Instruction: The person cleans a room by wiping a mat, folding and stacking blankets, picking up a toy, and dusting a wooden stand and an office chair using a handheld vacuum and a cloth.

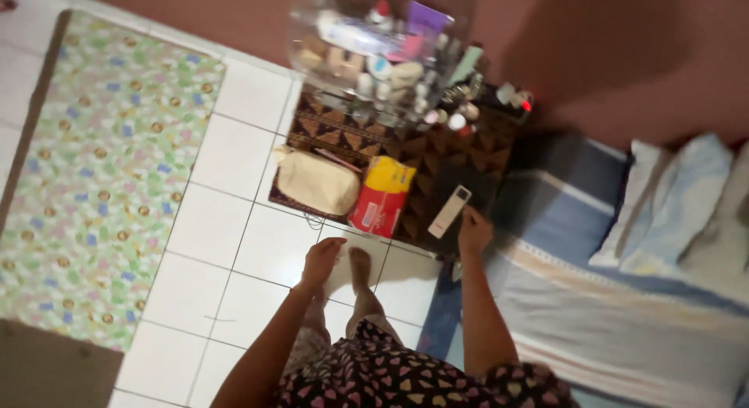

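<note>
My right hand (pixel 473 232) rests at the near edge of a low dark patterned table (pixel 437 162), just beside a white remote control (pixel 449 211) lying on it; I cannot tell if the fingers touch the remote. My left hand (pixel 322 260) hangs over the white tiled floor in front of the table, fingers loosely curled, holding nothing I can see. A red and yellow packet (pixel 383 196) and a cream pouch (pixel 317 182) lie on the table's near side. My bare feet (pixel 359 267) stand on the tiles.
A clear plastic organiser (pixel 382 49) full of small bottles and jars stands at the table's back. A patterned green mat (pixel 101 174) covers the floor at left. A mattress with striped blue sheet (pixel 608 299) and pillows (pixel 686 213) lies at right.
</note>
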